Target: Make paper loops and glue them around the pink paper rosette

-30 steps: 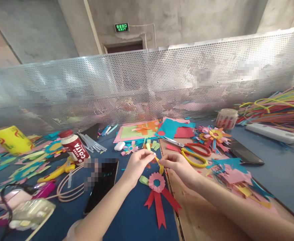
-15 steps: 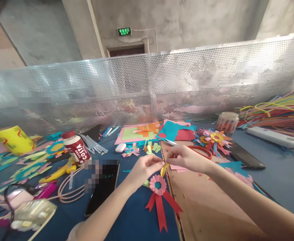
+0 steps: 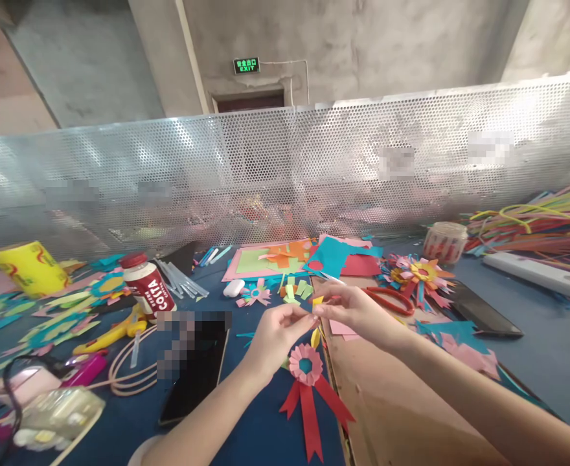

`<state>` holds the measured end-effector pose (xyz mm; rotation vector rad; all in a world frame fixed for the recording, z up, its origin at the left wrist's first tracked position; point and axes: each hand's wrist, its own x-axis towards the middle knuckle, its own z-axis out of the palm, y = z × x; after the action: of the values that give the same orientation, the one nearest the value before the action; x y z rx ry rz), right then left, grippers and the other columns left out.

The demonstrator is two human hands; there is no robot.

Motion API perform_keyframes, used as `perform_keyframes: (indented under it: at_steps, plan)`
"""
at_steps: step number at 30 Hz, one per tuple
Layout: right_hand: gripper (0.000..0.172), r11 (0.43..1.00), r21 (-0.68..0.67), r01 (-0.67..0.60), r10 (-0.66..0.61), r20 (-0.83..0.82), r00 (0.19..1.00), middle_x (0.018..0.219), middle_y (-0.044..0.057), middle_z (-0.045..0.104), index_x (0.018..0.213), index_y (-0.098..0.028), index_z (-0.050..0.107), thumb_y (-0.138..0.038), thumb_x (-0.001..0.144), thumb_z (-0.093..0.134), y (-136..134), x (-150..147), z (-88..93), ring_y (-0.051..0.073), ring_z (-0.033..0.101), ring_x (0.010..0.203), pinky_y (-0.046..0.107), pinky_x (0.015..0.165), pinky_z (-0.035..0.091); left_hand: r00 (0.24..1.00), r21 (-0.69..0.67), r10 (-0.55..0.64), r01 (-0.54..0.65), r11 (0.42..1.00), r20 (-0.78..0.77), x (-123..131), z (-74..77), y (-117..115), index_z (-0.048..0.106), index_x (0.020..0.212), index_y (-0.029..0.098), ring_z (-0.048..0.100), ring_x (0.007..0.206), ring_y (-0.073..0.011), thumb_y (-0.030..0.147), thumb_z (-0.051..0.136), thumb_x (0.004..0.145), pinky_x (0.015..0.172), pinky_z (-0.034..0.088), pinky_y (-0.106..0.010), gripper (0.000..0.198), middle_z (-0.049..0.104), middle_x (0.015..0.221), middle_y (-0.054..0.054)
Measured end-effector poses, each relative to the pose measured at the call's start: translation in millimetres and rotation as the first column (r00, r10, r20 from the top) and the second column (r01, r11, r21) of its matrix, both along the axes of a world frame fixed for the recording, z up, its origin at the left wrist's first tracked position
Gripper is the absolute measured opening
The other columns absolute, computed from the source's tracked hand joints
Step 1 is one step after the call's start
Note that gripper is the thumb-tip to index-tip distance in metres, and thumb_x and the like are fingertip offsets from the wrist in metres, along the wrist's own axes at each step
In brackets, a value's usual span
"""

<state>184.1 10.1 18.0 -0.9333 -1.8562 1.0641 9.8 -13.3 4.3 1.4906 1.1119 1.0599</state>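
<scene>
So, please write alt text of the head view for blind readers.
Left hand and right hand hold a small yellow paper piece near a pink rosette with red tails on a blue table strewn with paper scraps.

Your table (image 3: 260,430) is blue; along its far side runs a perforated metal screen (image 3: 178,175), brightly lit at right. Behind it you see a grey wall (image 3: 333,39), a glowing green exit sign (image 3: 246,65) and, below the sign, a dark doorway (image 3: 250,101).
</scene>
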Motion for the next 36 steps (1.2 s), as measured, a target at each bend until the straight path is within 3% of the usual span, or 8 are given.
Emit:
perform_keyframes:
  at_steps: [4, 7, 10, 17, 20, 23, 26, 36]
  plan:
    - [0.017, 0.996, -0.035, -0.076, 0.068, -0.189, 0.98, 0.105, 0.005, 0.048, 0.068, -0.018, 0.066, -0.034, 0.071, 0.068, -1.9, 0.1, -5.3, 0.019, 0.05, 0.1, 0.029, 0.077, 0.046, 0.984, -0.068, -0.137, 0.145, 0.987, 0.117, -0.2, -0.5, -2.0, 0.066, 0.075, 0.014, 0.057, 0.08, -0.0166, 0.029, 0.061, 0.076, 0.069, 0.041, -0.024, 0.016, 0.064, 0.078, -0.004]
    - [0.012, 0.972, -0.115, -0.206, 0.166, -0.286, 0.944, 0.106, 0.004, 0.046, 0.065, -0.018, 0.066, -0.029, 0.068, 0.071, -3.9, 3.4, -1.6, 0.018, 0.05, 0.101, 0.03, 0.077, 0.047, 0.888, -0.179, -0.32, 0.392, 0.902, 0.329, -0.3, -1.2, -3.0, 0.065, 0.077, 0.013, 0.057, 0.073, -0.0152, 0.03, 0.055, 0.081, 0.063, 0.041, -0.025, 0.02, 0.063, 0.081, -0.007]
    - [0.012, 0.947, -0.169, -0.273, 0.222, -0.27, 0.937, 0.109, 0.004, 0.047, 0.063, -0.018, 0.066, -0.028, 0.066, 0.072, -5.6, 5.5, 2.5, 0.017, 0.053, 0.094, 0.03, 0.074, 0.048, 0.834, -0.274, -0.36, 0.494, 0.825, 0.418, -0.6, -4.2, -3.4, 0.063, 0.077, 0.014, 0.053, 0.055, -0.0105, 0.033, 0.059, 0.079, 0.052, 0.038, -0.024, 0.02, 0.061, 0.077, -0.007]
    - [0.017, 0.935, -0.11, -0.338, 0.31, -0.213, 0.927, 0.109, 0.004, 0.05, 0.077, -0.019, 0.066, -0.034, 0.069, 0.07, -2.8, 8.6, 2.0, 0.015, 0.051, 0.089, 0.027, 0.071, 0.045, 0.806, -0.342, -0.304, 0.512, 0.788, 0.507, -1.4, -6.9, -2.8, 0.061, 0.077, 0.014, 0.051, 0.054, -0.0086, 0.03, 0.068, 0.073, 0.049, 0.033, -0.022, 0.018, 0.057, 0.071, -0.002]
    - [0.035, 0.939, -0.149, -0.309, 0.294, -0.116, 0.949, 0.087, 0.002, 0.054, 0.098, -0.021, 0.059, -0.047, 0.076, 0.06, -0.3, 14.1, -0.5, 0.011, 0.049, 0.069, 0.023, 0.057, 0.039, 0.858, -0.274, -0.262, 0.408, 0.871, 0.442, 0.4, -4.4, -3.9, 0.057, 0.072, 0.015, 0.048, 0.055, -0.0069, 0.025, 0.067, 0.074, 0.053, 0.033, -0.02, 0.014, 0.056, 0.067, 0.0]
    - [0.038, 0.991, -0.018, -0.129, 0.13, 0.061, 0.99, 0.067, -0.003, 0.046, 0.081, -0.018, 0.055, -0.053, 0.084, 0.043, -1.4, 17.2, -0.8, 0.01, 0.041, 0.059, 0.023, 0.054, 0.033, 0.951, -0.156, -0.177, 0.221, 0.963, 0.252, 2.5, -1.0, -5.3, 0.056, 0.069, 0.015, 0.047, 0.059, -0.0075, 0.025, 0.064, 0.076, 0.055, 0.033, -0.019, 0.015, 0.054, 0.065, 0.002]
    - [0.037, 0.993, 0.093, -0.072, 0.051, 0.214, 0.976, 0.063, -0.004, 0.039, 0.067, -0.018, 0.046, -0.049, 0.086, 0.041, -5.8, 14.3, 0.1, 0.009, 0.035, 0.057, 0.023, 0.051, 0.029, 0.98, -0.07, -0.134, 0.146, 0.987, 0.149, 3.3, 1.6, -6.5, 0.056, 0.07, 0.015, 0.047, 0.063, -0.0086, 0.027, 0.062, 0.077, 0.057, 0.033, -0.019, 0.015, 0.053, 0.066, 0.003]
    - [0.033, 0.979, 0.127, -0.161, 0.119, 0.288, 0.95, 0.056, -0.005, 0.036, 0.063, -0.018, 0.044, -0.041, 0.086, 0.045, -11.3, 9.5, -5.3, 0.008, 0.03, 0.052, 0.022, 0.046, 0.024, 0.945, -0.074, -0.325, 0.328, 0.942, 0.046, 2.4, 8.1, -12.2, 0.053, 0.075, 0.017, 0.052, 0.066, -0.0121, 0.032, 0.058, 0.079, 0.059, 0.037, -0.021, 0.016, 0.055, 0.071, 0.001]
